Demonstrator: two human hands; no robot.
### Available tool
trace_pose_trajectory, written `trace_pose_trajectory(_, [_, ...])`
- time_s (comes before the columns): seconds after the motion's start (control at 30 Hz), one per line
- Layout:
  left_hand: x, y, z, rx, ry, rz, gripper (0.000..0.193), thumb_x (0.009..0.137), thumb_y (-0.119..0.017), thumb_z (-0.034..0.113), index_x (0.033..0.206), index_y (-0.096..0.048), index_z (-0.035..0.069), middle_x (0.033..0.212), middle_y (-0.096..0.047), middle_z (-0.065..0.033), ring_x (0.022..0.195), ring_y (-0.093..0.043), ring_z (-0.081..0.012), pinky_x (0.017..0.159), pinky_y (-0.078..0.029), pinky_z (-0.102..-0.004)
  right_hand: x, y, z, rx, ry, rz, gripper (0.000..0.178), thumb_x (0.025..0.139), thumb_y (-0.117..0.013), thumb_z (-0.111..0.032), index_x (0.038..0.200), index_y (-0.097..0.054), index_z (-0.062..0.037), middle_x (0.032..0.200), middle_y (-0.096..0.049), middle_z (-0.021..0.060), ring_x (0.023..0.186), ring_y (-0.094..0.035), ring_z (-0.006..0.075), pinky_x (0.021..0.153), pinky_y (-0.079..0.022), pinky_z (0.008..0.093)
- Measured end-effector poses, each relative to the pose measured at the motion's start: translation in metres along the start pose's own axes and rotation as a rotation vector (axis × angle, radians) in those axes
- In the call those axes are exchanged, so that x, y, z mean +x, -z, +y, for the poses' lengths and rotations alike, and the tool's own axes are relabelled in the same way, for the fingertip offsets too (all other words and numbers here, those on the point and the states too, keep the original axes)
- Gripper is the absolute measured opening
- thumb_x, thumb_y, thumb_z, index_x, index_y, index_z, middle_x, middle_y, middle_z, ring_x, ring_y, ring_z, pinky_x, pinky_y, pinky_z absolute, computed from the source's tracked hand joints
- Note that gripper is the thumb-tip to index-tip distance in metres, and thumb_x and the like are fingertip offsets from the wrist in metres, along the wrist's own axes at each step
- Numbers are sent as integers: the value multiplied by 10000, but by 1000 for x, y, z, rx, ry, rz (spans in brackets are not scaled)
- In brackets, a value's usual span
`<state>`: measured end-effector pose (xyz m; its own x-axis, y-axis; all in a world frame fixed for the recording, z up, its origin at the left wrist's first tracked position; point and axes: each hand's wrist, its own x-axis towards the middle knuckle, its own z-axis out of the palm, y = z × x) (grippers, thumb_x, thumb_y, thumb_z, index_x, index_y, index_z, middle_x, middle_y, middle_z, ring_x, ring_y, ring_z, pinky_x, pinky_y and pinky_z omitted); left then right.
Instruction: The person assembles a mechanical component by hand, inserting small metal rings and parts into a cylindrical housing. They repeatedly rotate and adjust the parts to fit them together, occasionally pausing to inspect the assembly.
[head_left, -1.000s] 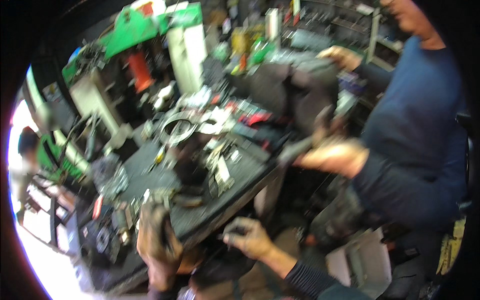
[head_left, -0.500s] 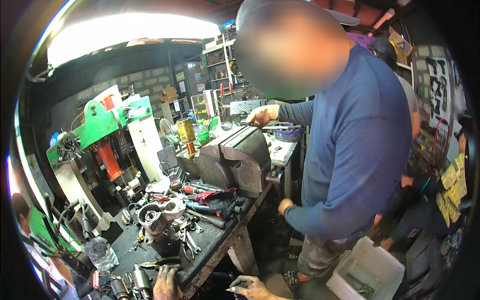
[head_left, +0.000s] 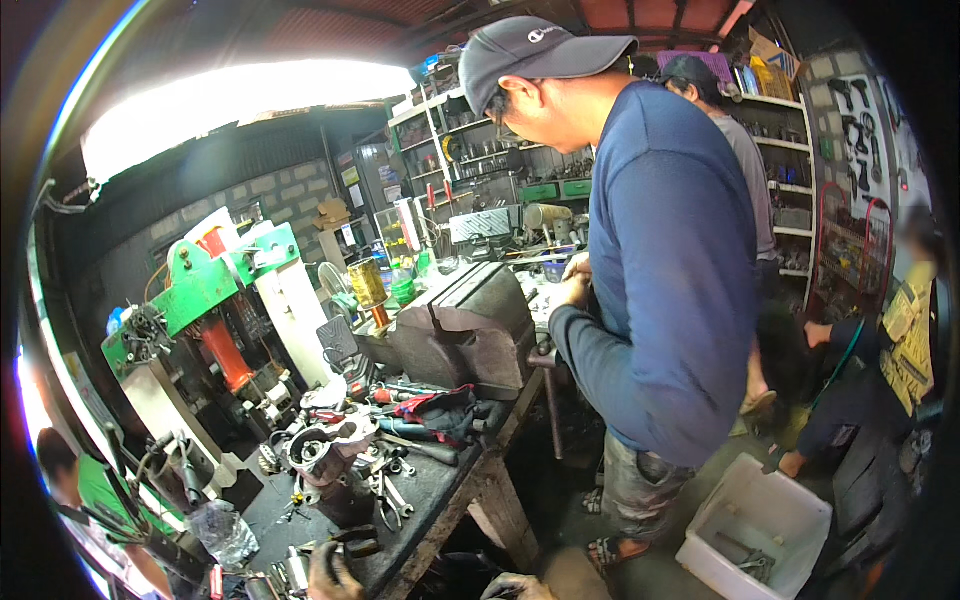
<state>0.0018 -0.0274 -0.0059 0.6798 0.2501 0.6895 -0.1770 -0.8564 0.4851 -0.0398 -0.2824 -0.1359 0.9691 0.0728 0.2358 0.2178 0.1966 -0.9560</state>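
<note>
My left hand (head_left: 334, 574) is at the near edge of the workbench (head_left: 395, 545), fingers apart, with nothing visible in it. Just beyond it lie dark-jawed pliers (head_left: 352, 541). My right hand (head_left: 515, 587) is low at the bottom edge of the picture, off the bench, its fingers curled; what they hold, if anything, is cut off. A round metal housing (head_left: 325, 455) stands on the bench ahead of my left hand. Several wrenches (head_left: 393, 490) lie right of it. Metal cylindrical parts (head_left: 290, 572) sit left of my left hand.
A large bench vise (head_left: 465, 330) sits at the bench's far corner. A green press (head_left: 215, 275) stands at left. A person in a blue shirt (head_left: 675, 270) stands right of the bench, near a white bin (head_left: 755, 530) on the floor. Other people are at right and far left.
My view has shifted, and both my hands sit lower in the picture. The person in blue has turned toward the back bench and drawn the far hand off the vise.
</note>
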Motion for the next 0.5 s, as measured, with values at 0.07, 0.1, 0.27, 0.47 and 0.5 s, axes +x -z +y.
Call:
trace_pose_trajectory(0.07, [0, 4, -2, -52, 58, 12, 235, 1005, -655, 164, 1129, -753, -10, 1194, -694, -307, 1155, -612, -507, 1060, -461, -552, 0, -2, 4, 124, -24, -16, 128, 909, -829, -106, 982, -754, -32, 861, -747, 49, 743, -682, 104, 692, -567, 272])
trace_pose_trajectory(0.1, [-2, 4, -2, -28, 76, 77, 243, 1010, -659, 170, 1152, -750, -5, 1239, -683, -321, 1203, -607, -509, 1088, -452, -548, 1, -3, 5, 138, -92, -17, 136, 909, -829, -104, 991, -750, -31, 853, -748, 47, 722, -680, 104, 672, -566, 275])
trace_pose_trajectory(0.27, [-10, 0, -7, -53, 36, 104, 231, 1016, -652, 143, 1162, -751, -6, 1263, -691, -298, 1234, -605, -503, 1107, -444, -546, 12, -6, -5, 147, -194, -18, 224, 885, -850, -122, 1052, -736, -26, 874, -769, 78, 689, -686, 112, 637, -567, 291])
trace_pose_trajectory(0.47, [-18, -16, -23, -77, 13, 160, 240, 997, -591, 8, 1179, -719, -82, 1164, -758, -233, 1107, -720, -389, 1001, -535, -424, 29, 13, -13, 485, -384, 44, 155, 990, -705, -33, 1134, -685, 20, 893, -762, 131, 774, -745, 196, 709, -648, 361])
trace_pose_trajectory(0.5, [-19, -16, -24, -84, 34, 139, 227, 1006, -588, 8, 1179, -711, -74, 1162, -746, -238, 1113, -711, -394, 1004, -530, -426, 31, 18, -14, 467, -350, 57, 147, 977, -715, -23, 1109, -686, 33, 908, -757, 144, 762, -747, 207, 699, -655, 371])
